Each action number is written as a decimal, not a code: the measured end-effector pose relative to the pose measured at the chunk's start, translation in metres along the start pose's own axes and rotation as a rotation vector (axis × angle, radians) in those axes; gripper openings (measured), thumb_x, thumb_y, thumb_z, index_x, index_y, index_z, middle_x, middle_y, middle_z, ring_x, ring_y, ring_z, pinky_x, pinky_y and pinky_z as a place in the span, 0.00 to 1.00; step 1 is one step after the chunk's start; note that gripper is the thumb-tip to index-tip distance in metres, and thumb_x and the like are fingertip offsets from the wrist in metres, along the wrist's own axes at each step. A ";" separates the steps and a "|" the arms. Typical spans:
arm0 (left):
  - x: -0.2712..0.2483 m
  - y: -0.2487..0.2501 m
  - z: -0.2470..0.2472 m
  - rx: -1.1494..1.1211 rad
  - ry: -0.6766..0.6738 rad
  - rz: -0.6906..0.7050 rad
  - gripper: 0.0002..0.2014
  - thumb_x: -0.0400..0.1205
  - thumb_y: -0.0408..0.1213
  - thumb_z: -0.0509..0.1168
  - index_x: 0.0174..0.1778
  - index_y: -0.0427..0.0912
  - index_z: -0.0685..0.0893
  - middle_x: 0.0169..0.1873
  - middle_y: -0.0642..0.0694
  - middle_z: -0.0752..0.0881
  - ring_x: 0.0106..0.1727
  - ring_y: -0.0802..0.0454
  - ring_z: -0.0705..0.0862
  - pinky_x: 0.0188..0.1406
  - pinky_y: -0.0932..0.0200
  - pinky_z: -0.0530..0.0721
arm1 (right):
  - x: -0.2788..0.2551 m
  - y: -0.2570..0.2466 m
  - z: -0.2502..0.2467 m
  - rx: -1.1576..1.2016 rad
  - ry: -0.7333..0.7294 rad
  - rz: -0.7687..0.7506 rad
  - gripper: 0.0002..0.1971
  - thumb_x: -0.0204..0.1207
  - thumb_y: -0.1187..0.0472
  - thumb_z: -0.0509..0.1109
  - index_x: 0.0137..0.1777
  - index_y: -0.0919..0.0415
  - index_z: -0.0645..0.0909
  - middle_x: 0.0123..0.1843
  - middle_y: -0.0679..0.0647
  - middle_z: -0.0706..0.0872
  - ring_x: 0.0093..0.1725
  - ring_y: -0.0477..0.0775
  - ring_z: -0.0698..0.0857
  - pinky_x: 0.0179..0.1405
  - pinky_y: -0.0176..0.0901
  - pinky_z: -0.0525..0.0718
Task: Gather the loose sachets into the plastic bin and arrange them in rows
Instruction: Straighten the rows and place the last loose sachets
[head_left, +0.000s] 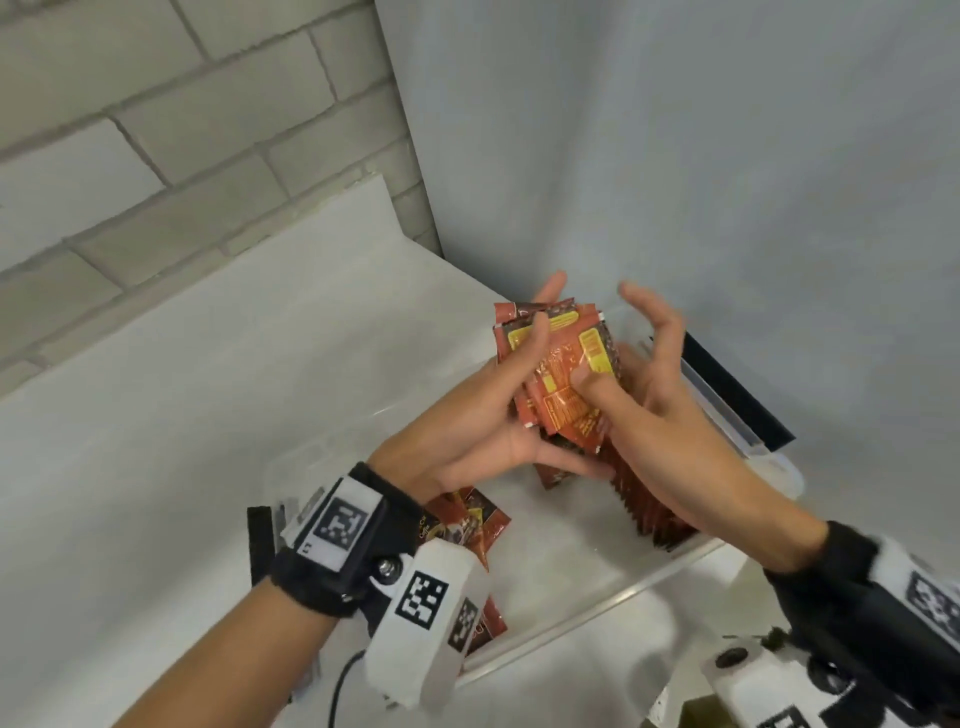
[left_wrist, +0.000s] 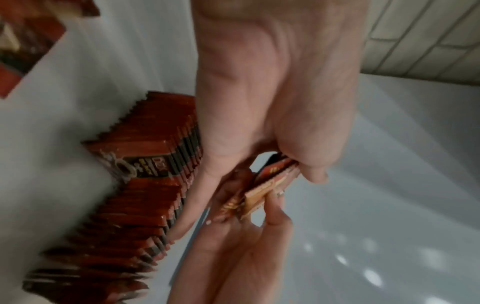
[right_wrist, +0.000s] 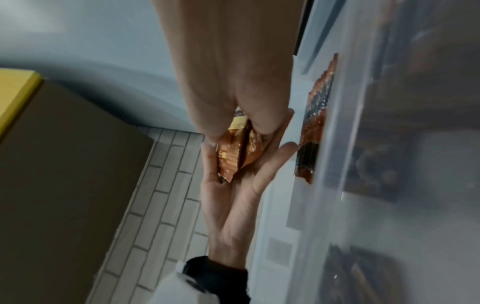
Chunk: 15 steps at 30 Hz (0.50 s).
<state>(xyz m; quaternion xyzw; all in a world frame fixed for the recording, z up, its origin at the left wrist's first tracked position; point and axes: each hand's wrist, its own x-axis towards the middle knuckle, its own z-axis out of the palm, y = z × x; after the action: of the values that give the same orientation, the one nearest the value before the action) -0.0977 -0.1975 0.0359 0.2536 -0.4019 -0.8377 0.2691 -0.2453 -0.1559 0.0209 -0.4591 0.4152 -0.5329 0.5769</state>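
Observation:
Over the clear plastic bin (head_left: 571, 618) both hands hold one bundle of red and orange sachets (head_left: 561, 374). My left hand (head_left: 519, 374) grips the bundle from the left, thumb across its front and fingers behind. From the right, my right hand (head_left: 623, 364) pinches it with the thumb on the front; its upper fingers are raised and curled. The wrist views show the same bundle of sachets (left_wrist: 270, 185) (right_wrist: 233, 152) between the two hands. A row of sachets (head_left: 644, 504) (left_wrist: 145, 185) stands on edge along the bin's right wall. Loose sachets (head_left: 467, 525) lie flat in the bin beneath my left wrist.
The bin sits on a white counter (head_left: 208, 415) in a corner, with a brick wall (head_left: 156, 130) to the left and a plain wall behind. A black strip (head_left: 737, 395) lies along the bin's far right side. A brown box with a yellow edge (right_wrist: 64, 164) is nearby.

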 end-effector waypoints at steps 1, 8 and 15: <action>0.001 -0.001 0.001 -0.004 -0.005 0.017 0.24 0.83 0.51 0.53 0.77 0.69 0.63 0.76 0.42 0.73 0.72 0.34 0.77 0.58 0.19 0.75 | -0.001 -0.001 -0.001 -0.082 -0.033 -0.066 0.30 0.82 0.67 0.63 0.75 0.37 0.58 0.62 0.54 0.83 0.59 0.53 0.88 0.53 0.45 0.88; 0.003 -0.003 -0.011 0.019 0.032 0.062 0.22 0.84 0.43 0.55 0.77 0.58 0.70 0.74 0.43 0.76 0.68 0.37 0.81 0.51 0.32 0.85 | -0.002 0.013 -0.010 -0.603 0.042 -0.244 0.25 0.76 0.49 0.70 0.72 0.38 0.68 0.64 0.46 0.74 0.66 0.48 0.75 0.60 0.34 0.79; -0.001 0.002 -0.024 0.005 -0.006 0.018 0.23 0.85 0.43 0.52 0.78 0.57 0.68 0.74 0.40 0.75 0.68 0.34 0.79 0.57 0.22 0.78 | 0.002 0.021 -0.013 -0.601 0.218 -0.250 0.26 0.75 0.49 0.69 0.72 0.46 0.68 0.57 0.46 0.76 0.51 0.38 0.78 0.49 0.27 0.79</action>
<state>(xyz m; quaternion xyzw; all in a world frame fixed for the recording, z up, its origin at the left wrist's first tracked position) -0.0811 -0.2108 0.0241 0.2479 -0.4072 -0.8350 0.2748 -0.2526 -0.1586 -0.0023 -0.5962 0.5535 -0.4994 0.2980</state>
